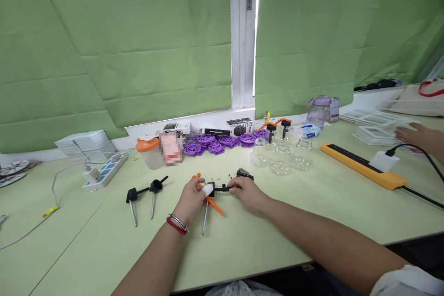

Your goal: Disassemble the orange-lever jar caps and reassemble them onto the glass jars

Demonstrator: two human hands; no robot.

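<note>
Both hands meet at the middle of the pale green table (312,222) on a small black pump part (221,188). My left hand (192,201), with a white-taped fingertip and bracelets at the wrist, pinches its left end. My right hand (249,193) grips its right end. A metal tube (205,218) hangs down from the part, and an orange strip (215,205) lies under my left hand. Two more black pump heads with metal tubes (143,194) lie to the left. A black toothed piece (244,173) sits just beyond my right hand.
Several clear glass bottles (280,153) and purple discs (215,143) stand behind the hands. An orange-lidded cup (148,151) and white power strip (104,172) are at left. An orange power strip (362,165) lies at right, where another person's hand (418,135) rests near white trays.
</note>
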